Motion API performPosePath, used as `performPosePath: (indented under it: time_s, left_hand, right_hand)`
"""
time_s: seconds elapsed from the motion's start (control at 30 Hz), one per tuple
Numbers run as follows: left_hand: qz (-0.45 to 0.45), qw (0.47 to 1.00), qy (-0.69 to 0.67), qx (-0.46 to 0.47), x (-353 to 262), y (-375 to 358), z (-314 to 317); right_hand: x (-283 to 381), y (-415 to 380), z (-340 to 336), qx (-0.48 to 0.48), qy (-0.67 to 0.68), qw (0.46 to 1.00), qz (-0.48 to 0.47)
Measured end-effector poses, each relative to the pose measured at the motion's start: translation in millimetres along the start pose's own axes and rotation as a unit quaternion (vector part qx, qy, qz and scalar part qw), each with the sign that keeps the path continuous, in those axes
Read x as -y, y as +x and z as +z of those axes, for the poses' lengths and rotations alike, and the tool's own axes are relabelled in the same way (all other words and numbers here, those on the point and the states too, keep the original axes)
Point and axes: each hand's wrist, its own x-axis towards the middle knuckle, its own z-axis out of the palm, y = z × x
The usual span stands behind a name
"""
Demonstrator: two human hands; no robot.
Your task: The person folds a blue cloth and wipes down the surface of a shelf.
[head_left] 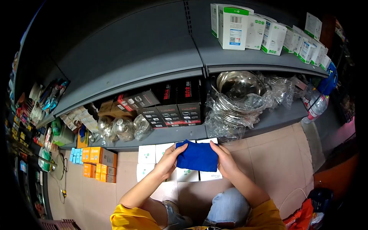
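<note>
A folded blue cloth [197, 156] is stretched flat between my two hands, in front of my knees. My left hand [171, 160] grips its left edge, thumb on top and the other fingers mostly hidden beneath. On the opposite edge my right hand [225, 160] holds it the same way. Below the cloth, several white boxes [147, 154] with small green marks stand in rows on the tiled floor, partly covered by the cloth and my hands.
Orange boxes [100, 157] and light blue boxes [76, 155] stand on the floor at left. The lower shelf holds black boxes [168, 109] and plastic-wrapped steel pans [235, 103]. White-and-green boxes [235, 28] line the upper grey shelf [153, 57]. A red bag [301, 216] lies at lower right.
</note>
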Motion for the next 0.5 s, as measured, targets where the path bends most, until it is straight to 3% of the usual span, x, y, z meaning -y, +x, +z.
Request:
performPosePath:
  time_s: [0.07,0.17,0.3,0.33,0.4,0.5]
  left_hand:
    - [0.028,1.0,-0.005,-0.006,1.4,-1.2,2.1]
    - [0.134,0.987,0.059,0.059,2.6,0.9,2.4]
    - [0.19,0.96,0.172,0.116,-13.7,2.1,12.4]
    - [0.193,0.959,0.171,0.113,-17.5,4.6,13.4]
    - [0.327,0.911,0.249,0.04,-24.7,7.5,13.1]
    - [0.329,0.915,0.233,-0.012,-48.7,2.7,-3.7]
  right_hand:
    - [0.5,1.8,0.6,0.009,-0.018,1.0,-0.016]
    - [-1.8,12.3,-8.0,0.122,0.121,0.982,0.071]
    - [-8.6,15.5,-3.8,0.183,0.136,0.968,0.106]
    - [-7.7,18.3,-0.5,0.172,0.122,0.972,0.103]
    - [5.6,21.6,10.2,0.116,0.061,0.99,0.057]
    - [22.8,24.3,14.6,0.081,0.067,0.994,0.012]
